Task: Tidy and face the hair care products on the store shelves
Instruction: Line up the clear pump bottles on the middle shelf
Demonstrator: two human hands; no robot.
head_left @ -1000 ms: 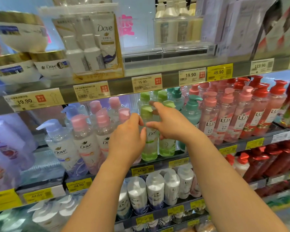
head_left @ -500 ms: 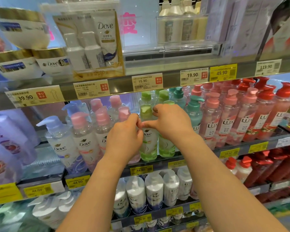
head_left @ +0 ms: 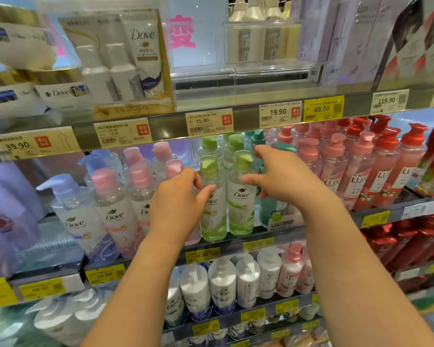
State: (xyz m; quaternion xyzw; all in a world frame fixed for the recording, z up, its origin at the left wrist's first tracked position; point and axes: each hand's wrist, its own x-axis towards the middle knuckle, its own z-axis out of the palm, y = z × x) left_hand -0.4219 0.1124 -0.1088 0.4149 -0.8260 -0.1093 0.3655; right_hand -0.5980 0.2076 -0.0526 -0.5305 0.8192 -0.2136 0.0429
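Observation:
Two green-capped clear Dove bottles stand side by side at the front of the middle shelf (head_left: 283, 232), labels facing out: the left one (head_left: 214, 221) and the right one (head_left: 241, 209). More green-capped bottles stand behind them. My left hand (head_left: 176, 204) is open just left of the left bottle, with its thumb tip against the bottle's front. Just right of the right bottle, my right hand (head_left: 283, 179) has its fingers spread, the thumb close to that bottle's shoulder. It holds nothing.
Pink-capped Dove bottles (head_left: 115, 214) fill the shelf to the left. A teal bottle (head_left: 271, 211) and rows of pink and red Lux bottles (head_left: 356, 181) fill the right. White pump bottles (head_left: 221, 284) stand on the shelf below. The upper shelf's price rail (head_left: 166, 128) hangs close overhead.
Both hands were pressed together around the front green bottles. They have since drawn apart, the left going left and the right going right, and the fingers have spread.

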